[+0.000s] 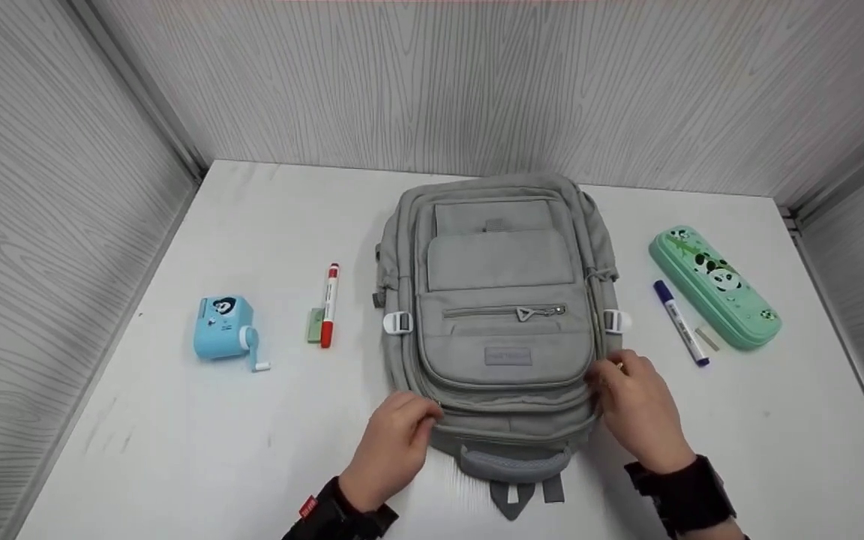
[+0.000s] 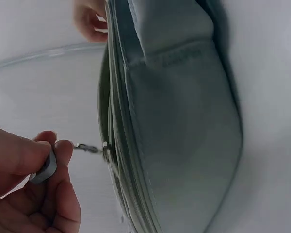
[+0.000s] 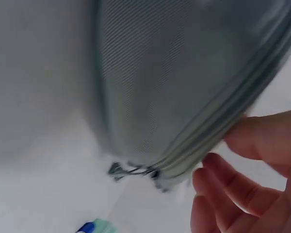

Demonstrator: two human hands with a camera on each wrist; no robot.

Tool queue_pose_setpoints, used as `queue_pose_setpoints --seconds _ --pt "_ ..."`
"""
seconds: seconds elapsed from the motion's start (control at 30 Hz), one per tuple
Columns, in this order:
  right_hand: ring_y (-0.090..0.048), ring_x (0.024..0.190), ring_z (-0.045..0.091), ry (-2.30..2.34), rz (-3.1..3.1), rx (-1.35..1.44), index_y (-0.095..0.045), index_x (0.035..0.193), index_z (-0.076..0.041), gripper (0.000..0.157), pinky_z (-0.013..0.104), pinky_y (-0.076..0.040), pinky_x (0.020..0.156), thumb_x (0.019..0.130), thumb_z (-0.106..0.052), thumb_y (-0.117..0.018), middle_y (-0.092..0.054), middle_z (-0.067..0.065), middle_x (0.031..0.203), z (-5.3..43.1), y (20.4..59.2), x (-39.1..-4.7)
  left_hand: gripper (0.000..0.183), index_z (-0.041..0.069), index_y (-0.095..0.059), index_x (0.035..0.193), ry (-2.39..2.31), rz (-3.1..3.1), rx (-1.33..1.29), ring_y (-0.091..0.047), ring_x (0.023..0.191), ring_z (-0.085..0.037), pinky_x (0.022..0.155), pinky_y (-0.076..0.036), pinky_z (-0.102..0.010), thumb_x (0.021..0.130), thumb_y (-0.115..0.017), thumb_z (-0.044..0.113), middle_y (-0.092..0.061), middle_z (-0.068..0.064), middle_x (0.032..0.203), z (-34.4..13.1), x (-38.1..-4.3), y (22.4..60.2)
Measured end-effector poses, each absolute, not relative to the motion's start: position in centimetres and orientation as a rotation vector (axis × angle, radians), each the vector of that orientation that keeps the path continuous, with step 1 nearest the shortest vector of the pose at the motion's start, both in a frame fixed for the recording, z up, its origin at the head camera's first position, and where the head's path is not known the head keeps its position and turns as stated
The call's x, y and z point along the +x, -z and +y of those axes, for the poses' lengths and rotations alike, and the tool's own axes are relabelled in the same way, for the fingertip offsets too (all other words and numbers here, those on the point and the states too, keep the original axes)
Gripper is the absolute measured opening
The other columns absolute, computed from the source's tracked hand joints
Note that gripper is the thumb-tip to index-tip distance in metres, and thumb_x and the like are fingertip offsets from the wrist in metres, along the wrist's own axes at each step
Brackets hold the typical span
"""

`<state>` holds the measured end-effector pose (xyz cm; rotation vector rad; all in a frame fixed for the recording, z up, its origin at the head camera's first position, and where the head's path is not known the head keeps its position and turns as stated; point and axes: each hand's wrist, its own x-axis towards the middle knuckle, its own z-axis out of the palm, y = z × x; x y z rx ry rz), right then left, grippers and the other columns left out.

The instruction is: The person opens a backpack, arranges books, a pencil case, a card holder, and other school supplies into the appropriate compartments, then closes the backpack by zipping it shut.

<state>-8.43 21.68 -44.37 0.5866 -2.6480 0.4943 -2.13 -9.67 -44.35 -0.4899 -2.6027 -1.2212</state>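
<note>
A grey backpack [image 1: 507, 262] lies on its back, its top handle [image 1: 514, 465] toward me. My left hand [image 1: 396, 442] is at its lower left corner. In the left wrist view, thumb and fingers pinch the grey tab of a zipper pull [image 2: 44, 169], drawn out from the bag's zipper [image 2: 114, 160]. At the lower right side, my right hand [image 1: 638, 401] grips the backpack's edge. The right wrist view shows the thumb [image 3: 262, 138] against the seam and curled fingers below it; the fabric partly hides the thumb's tip.
Left on the white table [image 1: 177, 450] are a light blue crank sharpener [image 1: 222, 330] and a red-capped marker [image 1: 331, 300] over a small green block [image 1: 315, 325]. To the right are a green panda pencil case [image 1: 717, 289], a blue-capped marker [image 1: 679, 322] and a small pale strip [image 1: 707, 339].
</note>
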Motion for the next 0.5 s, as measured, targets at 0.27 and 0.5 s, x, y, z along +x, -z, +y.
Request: queue_pose_setpoints --seconds 0.27,0.5 --pt "-0.062 0.092 0.021 -0.476 -2.643 0.824 -0.067 0.111 -0.011 0.042 0.038 -0.053 0.075 0.072 -0.007 -0.083 -0.064 0.006 0.11 15.3 43.6 -3.1 0.02 0.008 -0.068 0.09 1.289 -2.467 -0.578 -0.058 0.081 -0.012 0.076 -0.048 -0.027 0.083 -0.066 -0.01 -0.065 0.0 0.086 -7.1 -1.8 44.8" --pt "-0.064 0.081 0.017 -0.486 -2.563 0.813 -0.07 0.103 -0.012 0.037 0.031 -0.053 0.066 0.07 -0.01 -0.086 -0.067 0.001 0.102 12.9 44.3 -1.9 0.009 0.009 -0.065 0.095 1.397 -2.435 -0.723 -0.057 0.08 -0.012 0.075 -0.048 -0.024 0.09 -0.067 0.002 -0.066 -0.002 0.088 -5.1 -1.0 45.5"
